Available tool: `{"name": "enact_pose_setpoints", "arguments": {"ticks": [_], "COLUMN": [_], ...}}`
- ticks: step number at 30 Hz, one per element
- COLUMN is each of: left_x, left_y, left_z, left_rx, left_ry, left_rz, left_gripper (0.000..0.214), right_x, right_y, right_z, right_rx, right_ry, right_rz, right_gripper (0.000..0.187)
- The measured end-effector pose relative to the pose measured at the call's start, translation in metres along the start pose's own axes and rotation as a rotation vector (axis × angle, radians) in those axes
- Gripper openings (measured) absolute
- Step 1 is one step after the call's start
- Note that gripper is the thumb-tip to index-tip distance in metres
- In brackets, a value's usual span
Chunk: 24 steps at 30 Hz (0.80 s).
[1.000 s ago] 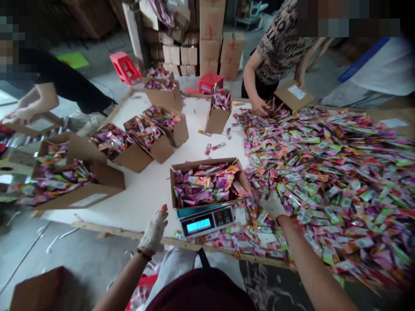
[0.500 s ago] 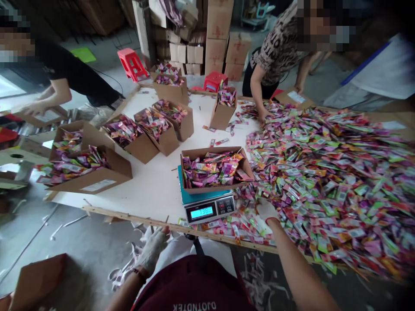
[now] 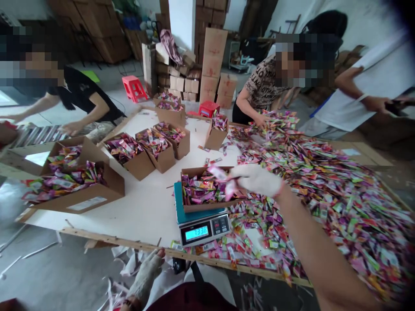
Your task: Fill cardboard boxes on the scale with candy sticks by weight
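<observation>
While the right hand (image 3: pixel 257 178) pinches packets (image 3: pixel 218 172) over the right end of the box (image 3: pixel 204 207), which sits longways left to right on the scale (image 3: pixel 203 232), the left hand (image 3: pixel 149 268) hangs farther off, its grip unclear.

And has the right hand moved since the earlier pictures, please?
Yes; the right hand went up-left, from the pile beside the scale to over the box.
</observation>
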State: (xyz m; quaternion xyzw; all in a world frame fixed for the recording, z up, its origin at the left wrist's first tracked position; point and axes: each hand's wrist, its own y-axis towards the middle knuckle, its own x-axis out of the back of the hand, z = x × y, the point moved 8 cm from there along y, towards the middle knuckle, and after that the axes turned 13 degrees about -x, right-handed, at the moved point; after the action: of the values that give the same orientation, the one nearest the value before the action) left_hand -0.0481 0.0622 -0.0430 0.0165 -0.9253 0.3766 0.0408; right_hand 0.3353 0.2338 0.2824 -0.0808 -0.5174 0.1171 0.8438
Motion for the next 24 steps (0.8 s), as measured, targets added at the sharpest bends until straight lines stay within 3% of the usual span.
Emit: {"name": "enact_pose_setpoints", "arguments": {"ticks": [2,4,5,7,9,11,13,14,16,18,21,24], "left_x": [0.003,0.012,0.018,0.031,0.045,0.056,0.06,0.059,0.053,0.045,0.038,0.041], "left_y": [0.003,0.005,0.005,0.003,0.0,-0.005,-0.009,-0.011,-0.014,-0.016,-0.017,-0.013], "left_z": [0.003,0.01,0.015,0.025,0.036,0.044,0.046,0.044,0.035,0.024,0.014,0.014], "left_rx": [0.015,0.029,0.033,0.024,0.018,0.036,0.057,0.064,0.059,0.053,0.045,0.03], "left_ry": [0.039,0.029,-0.002,-0.093,-0.169,-0.213,-0.228,-0.219,-0.174,-0.111,-0.001,0.12], "left_rz": [-0.013,-0.043,-0.058,-0.072,-0.085,-0.101,-0.101,-0.089,-0.066,-0.047,-0.01,0.013], "left_gripper": [0.061,0.064,0.064,0.063,0.06,0.057,0.054,0.053,0.055,0.058,0.058,0.059], "right_x": [-0.054,-0.088,-0.096,-0.094,-0.068,-0.035,-0.022,-0.03,-0.067,-0.121,-0.196,-0.238], "right_y": [0.038,0.065,0.071,0.069,0.052,0.025,-0.002,-0.017,-0.049,-0.077,-0.103,-0.119], "right_z": [0.045,0.064,0.066,0.058,0.036,-0.006,-0.07,-0.105,-0.162,-0.19,-0.191,-0.179], "right_rx": [0.084,0.06,0.049,0.075,0.15,0.165,0.001,-0.154,-0.488,-0.73,-0.877,-0.94], "right_ry": [-0.279,-0.365,-0.376,-0.269,0.001,0.375,0.693,0.769,0.759,0.625,0.483,0.36], "right_rz": [0.198,0.248,0.26,0.256,0.195,0.063,-0.116,-0.215,-0.342,-0.334,-0.199,-0.112], "right_gripper": [0.042,0.036,0.036,0.042,0.049,0.052,0.054,0.053,0.053,0.051,0.044,0.04]}}
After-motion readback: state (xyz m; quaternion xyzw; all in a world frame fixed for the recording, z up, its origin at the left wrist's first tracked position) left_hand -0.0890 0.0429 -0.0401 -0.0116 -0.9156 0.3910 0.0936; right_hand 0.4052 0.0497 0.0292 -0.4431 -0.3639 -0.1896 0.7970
